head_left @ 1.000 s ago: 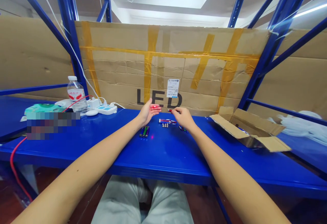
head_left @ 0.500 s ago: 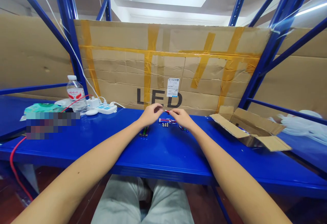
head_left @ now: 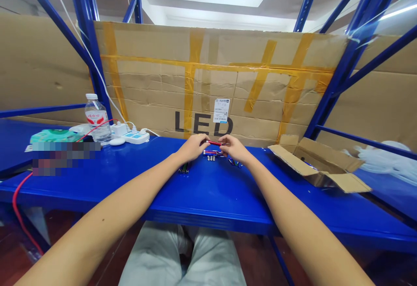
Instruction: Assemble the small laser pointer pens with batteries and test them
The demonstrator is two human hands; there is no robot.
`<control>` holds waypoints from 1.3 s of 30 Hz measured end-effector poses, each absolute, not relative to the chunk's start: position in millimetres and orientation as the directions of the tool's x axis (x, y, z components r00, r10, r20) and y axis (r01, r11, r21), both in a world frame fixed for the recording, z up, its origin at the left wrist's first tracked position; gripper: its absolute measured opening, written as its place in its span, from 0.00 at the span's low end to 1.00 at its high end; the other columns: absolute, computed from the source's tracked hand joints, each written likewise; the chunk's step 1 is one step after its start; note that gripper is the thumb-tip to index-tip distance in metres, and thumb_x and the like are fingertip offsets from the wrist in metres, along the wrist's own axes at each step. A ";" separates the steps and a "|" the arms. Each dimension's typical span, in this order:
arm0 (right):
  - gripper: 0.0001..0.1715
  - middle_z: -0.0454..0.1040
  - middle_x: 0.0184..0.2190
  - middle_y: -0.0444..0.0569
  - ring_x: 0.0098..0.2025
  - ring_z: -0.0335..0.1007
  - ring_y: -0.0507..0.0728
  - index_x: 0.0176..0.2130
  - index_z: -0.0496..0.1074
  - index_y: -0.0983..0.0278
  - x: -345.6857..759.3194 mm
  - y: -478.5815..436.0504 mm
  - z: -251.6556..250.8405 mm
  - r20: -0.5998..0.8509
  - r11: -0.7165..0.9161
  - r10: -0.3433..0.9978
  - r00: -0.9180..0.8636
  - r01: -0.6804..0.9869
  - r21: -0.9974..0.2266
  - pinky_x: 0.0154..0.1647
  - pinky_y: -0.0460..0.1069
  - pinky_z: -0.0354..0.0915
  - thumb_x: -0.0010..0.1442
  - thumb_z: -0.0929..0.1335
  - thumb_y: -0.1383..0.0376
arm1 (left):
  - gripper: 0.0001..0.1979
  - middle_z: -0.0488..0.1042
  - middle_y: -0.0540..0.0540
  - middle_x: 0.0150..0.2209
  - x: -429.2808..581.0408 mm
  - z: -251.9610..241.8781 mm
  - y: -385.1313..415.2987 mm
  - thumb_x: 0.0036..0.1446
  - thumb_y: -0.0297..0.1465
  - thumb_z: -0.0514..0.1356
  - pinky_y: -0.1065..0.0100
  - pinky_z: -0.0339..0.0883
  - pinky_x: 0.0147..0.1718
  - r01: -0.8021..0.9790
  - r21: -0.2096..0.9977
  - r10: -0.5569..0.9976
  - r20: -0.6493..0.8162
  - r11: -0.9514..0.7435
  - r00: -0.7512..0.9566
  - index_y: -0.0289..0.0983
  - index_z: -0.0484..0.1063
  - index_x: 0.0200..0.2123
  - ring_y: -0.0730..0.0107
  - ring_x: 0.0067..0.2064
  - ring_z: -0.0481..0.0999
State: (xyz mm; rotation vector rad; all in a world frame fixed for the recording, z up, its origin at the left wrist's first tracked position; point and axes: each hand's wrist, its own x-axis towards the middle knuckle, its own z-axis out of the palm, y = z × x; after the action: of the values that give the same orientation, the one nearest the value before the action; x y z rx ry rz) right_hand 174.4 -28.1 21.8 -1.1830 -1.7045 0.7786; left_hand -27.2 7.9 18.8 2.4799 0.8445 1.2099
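Note:
A slim red metallic tube (head_left: 214,143), shaped like a small penlight, is held level above the blue table between my two hands. My left hand (head_left: 194,147) pinches its left end, and the fingers of my right hand (head_left: 235,148) are closed on its right end. Just below lie more red and purple tubes (head_left: 211,152) with a cluster of small silver button-like pieces (head_left: 211,158). Several dark and green tubes (head_left: 184,169) rest beneath my left hand, partly hidden by it. Beside my right hand are small shiny coloured parts (head_left: 235,162), too small to make out.
An open cardboard box (head_left: 312,164) stands on the table's right. At the left are a water bottle (head_left: 97,121), a power strip (head_left: 136,137) with cables, and a green packet (head_left: 58,136). A large taped carton (head_left: 156,90) walls off the back, between blue rack posts.
My left hand has closed on the left end of the red tube, which was only in my right hand before. More of the tube now shows between the hands.

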 end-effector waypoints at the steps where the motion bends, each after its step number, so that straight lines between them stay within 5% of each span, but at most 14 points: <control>1: 0.11 0.68 0.21 0.38 0.19 0.63 0.49 0.39 0.63 0.64 174.8 -26.6 21.1 0.321 0.349 0.937 -0.137 0.376 -0.858 0.23 0.46 0.63 0.54 0.65 0.74 | 0.07 0.75 0.44 0.35 -27.7 18.2 8.3 0.59 0.32 0.58 0.62 0.62 0.41 0.398 0.463 0.610 0.632 -0.792 0.478 0.38 0.75 0.37 0.62 0.36 0.71; 10: 0.06 0.75 0.27 0.46 0.28 0.73 0.54 0.31 0.62 0.63 185.7 -1.2 5.7 0.440 0.384 0.898 -0.007 0.500 -0.776 0.30 0.48 0.67 0.56 0.67 0.69 | 0.08 0.77 0.45 0.33 -23.8 13.6 25.2 0.57 0.32 0.59 0.64 0.62 0.39 0.402 0.547 0.679 0.578 -0.734 0.454 0.38 0.77 0.36 0.63 0.34 0.71; 18: 0.07 0.74 0.36 0.53 0.40 0.69 0.56 0.31 0.74 0.67 182.9 30.9 -7.8 0.504 0.305 0.861 -0.069 0.863 -0.403 0.42 0.48 0.62 0.55 0.66 0.75 | 0.03 0.77 0.46 0.28 -17.5 4.5 76.2 0.47 0.28 0.64 0.65 0.64 0.38 0.491 0.566 0.748 0.464 -0.662 0.474 0.37 0.78 0.27 0.65 0.32 0.72; 29: 0.14 0.75 0.37 0.57 0.40 0.69 0.56 0.33 0.78 0.69 181.0 32.9 -18.1 0.409 0.247 0.908 -0.089 0.903 -0.352 0.42 0.47 0.61 0.56 0.63 0.77 | 0.02 0.77 0.46 0.24 -10.3 2.2 101.2 0.39 0.26 0.66 0.67 0.64 0.32 0.583 0.627 0.827 0.187 -0.516 0.531 0.37 0.79 0.22 0.66 0.28 0.72; 39: 0.10 0.78 0.37 0.54 0.37 0.70 0.56 0.34 0.77 0.66 180.1 22.3 -15.5 0.393 0.317 0.906 -0.160 0.871 -0.375 0.38 0.47 0.61 0.56 0.65 0.71 | 0.05 0.78 0.47 0.25 -14.2 -0.4 93.9 0.40 0.29 0.64 0.69 0.64 0.31 0.534 0.670 0.812 0.186 -0.516 0.553 0.37 0.80 0.23 0.67 0.29 0.73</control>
State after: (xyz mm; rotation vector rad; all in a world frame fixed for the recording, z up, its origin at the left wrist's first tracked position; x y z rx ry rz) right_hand 180.1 22.3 -15.5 -1.5639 -2.0386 0.0816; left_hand -14.2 93.9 -0.4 2.2367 1.0801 0.6623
